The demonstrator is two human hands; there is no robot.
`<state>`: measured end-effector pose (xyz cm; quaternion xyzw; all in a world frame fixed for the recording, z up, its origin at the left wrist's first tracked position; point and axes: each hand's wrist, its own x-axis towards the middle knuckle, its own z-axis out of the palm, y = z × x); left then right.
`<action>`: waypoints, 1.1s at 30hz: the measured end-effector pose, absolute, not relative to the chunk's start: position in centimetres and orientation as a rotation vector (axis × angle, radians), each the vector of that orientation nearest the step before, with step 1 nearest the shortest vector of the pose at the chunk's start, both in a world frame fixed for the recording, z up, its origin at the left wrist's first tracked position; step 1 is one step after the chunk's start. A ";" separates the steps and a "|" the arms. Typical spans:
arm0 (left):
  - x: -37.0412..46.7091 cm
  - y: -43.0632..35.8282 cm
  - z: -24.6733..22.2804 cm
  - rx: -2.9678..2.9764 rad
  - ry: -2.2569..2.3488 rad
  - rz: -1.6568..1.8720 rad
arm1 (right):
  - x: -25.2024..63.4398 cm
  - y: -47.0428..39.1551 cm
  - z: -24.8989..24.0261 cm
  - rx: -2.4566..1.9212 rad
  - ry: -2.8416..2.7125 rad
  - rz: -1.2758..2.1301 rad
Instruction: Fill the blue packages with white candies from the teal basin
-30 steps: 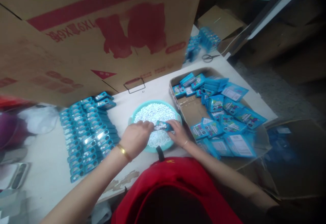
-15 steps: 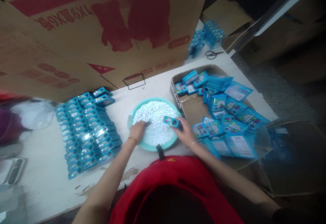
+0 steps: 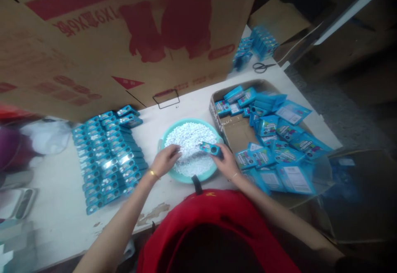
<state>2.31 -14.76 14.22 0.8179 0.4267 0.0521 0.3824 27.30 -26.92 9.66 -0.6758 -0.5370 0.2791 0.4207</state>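
A teal basin [image 3: 163,133] full of small white pellets [image 3: 194,134] stands on the white table in front of me. Over its right side my right hand [image 3: 225,160] grips a small blue box [image 3: 209,148], which shows a dark round spot near my fingers. My left hand [image 3: 166,159] is over the basin's left rim, its fingers pressed together; what they hold, if anything, is too small to make out. Rows of similar blue boxes [image 3: 108,163] lie left of the basin.
An open carton [image 3: 238,134] with several blue packets [image 3: 285,153] stands at the right. Behind the basin rises a large printed cardboard box [image 3: 102,53]. Scissors [image 3: 262,67] and more blue boxes [image 3: 263,41] lie at the back right. A white plastic bag [image 3: 46,136] sits at the left.
My left hand has drawn back slightly left and up from the pellets. My right hand still holds the blue box in nearly the same place. The view has shifted slightly.
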 end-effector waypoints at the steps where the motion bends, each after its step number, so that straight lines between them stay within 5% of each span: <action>1: 2.3 -14.6 15.8 2.125 1.061 0.114 | 27.2 -26.7 9.5 -1.685 -1.363 0.685; 17: 9.3 -16.3 27.3 2.829 0.910 -0.618 | 25.9 -25.9 9.0 -1.599 -1.607 0.604; 28: 4.5 -15.7 9.1 2.234 1.298 -0.524 | 27.8 -26.3 9.8 -1.681 -1.323 0.666; 33: 7.1 -17.1 6.4 2.121 1.263 -0.317 | 28.0 -26.2 9.7 -1.708 -1.246 0.677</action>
